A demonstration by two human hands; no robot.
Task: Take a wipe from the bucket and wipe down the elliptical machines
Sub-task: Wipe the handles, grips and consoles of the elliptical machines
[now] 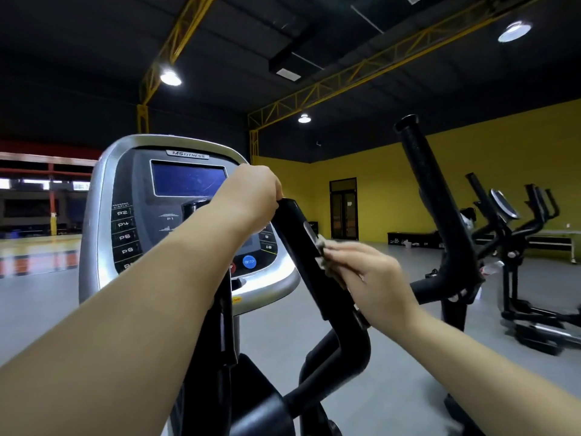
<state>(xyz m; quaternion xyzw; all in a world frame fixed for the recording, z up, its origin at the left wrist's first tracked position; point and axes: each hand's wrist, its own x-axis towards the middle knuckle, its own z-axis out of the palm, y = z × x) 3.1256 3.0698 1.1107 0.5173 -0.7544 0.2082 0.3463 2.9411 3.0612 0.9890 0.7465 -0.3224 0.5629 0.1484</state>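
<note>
Firmly gripped top end of black handlebar (295, 221) with left hand (251, 193), fingers curled over it. Held crumpled wipe (323, 247) against handlebar's right face with right hand (374, 278), fingers pinching it, just right of elliptical console (188, 180).

Recorded in a large hall under a dark ceiling (78, 58) crossed by yellow steel trusses (345, 73). Lit by three round ceiling lamps, the nearest lamp (170, 77) at upper left. Bounded at right by a yellow wall (471, 158) with a dark double door (344, 209) set in it, and a low black bench (412, 240) placed along its foot. Laid with a smooth grey floor (393, 357). Opened at far left onto a glossy wooden court floor (37, 243) below red beams (47, 171).
</note>
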